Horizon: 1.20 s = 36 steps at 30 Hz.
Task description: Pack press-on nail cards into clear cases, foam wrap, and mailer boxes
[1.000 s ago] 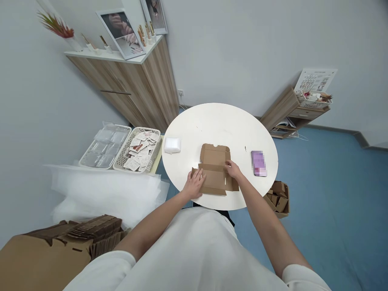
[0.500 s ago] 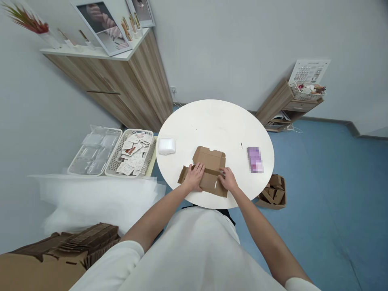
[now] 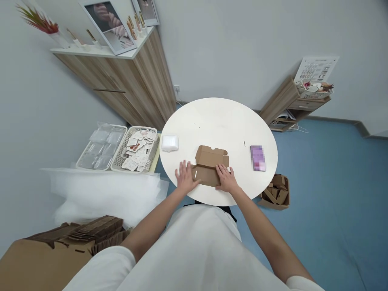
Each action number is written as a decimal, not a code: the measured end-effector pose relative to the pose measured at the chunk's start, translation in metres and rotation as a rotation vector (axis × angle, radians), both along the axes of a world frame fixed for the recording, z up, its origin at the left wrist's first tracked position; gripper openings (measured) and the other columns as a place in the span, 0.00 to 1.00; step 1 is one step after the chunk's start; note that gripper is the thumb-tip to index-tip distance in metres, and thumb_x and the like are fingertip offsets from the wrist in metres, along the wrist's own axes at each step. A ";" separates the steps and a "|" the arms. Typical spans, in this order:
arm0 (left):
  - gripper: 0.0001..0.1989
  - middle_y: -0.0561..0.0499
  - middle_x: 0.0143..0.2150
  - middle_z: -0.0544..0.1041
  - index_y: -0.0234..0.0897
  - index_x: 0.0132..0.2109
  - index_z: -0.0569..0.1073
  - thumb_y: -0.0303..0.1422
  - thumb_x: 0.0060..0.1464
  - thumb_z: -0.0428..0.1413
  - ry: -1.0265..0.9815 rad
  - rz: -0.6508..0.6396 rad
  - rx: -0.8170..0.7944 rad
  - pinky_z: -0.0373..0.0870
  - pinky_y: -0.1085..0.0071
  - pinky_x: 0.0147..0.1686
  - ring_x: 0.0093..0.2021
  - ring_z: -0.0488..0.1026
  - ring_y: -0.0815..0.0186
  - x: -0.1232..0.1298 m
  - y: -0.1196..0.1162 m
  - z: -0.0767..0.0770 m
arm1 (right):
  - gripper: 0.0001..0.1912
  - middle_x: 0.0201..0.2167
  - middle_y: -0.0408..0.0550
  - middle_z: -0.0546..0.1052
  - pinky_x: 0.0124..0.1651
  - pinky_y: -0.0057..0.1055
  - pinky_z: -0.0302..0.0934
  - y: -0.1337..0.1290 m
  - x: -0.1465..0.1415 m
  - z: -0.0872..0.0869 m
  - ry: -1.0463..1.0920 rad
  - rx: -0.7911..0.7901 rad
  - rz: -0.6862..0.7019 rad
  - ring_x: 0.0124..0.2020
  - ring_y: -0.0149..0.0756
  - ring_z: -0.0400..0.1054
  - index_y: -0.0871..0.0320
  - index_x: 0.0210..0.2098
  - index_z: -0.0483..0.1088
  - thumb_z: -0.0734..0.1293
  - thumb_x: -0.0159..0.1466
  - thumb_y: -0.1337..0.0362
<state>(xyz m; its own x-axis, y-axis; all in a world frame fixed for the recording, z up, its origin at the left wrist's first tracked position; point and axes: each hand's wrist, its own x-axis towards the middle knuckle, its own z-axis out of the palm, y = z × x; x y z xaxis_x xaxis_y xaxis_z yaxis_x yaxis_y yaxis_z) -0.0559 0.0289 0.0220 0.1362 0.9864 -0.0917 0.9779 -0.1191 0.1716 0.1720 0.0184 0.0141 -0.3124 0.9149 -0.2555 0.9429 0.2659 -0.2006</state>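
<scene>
At six o'clock on the round white table sits the brown cardboard box, its nine o'clock flap now folded in, so it looks boxier; the left hand spreads wide, the right hand rests flat on it

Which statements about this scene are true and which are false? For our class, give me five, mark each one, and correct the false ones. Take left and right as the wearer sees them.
1. The right hand touches the cardboard. True.
2. The left hand holds the white packet. False: the left hand is at the cardboard's left end, fingers spread; the white packet lies apart from it.
3. The purple item lies left of the cardboard. False: the purple item lies to its right.
4. A framed picture stands on the wooden cabinet. True.
5. The basket of cards stands on the round table. False: the basket of cards is beside the round table, on the left.
</scene>
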 end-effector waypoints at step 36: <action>0.10 0.44 0.41 0.73 0.36 0.42 0.64 0.32 0.51 0.48 -0.335 0.159 -0.483 0.62 0.71 0.32 0.40 0.71 0.61 0.002 0.007 -0.008 | 0.64 0.64 0.57 0.32 0.59 0.45 0.38 -0.018 -0.008 -0.007 0.039 -0.075 0.060 0.64 0.50 0.25 0.61 0.62 0.25 0.70 0.41 0.48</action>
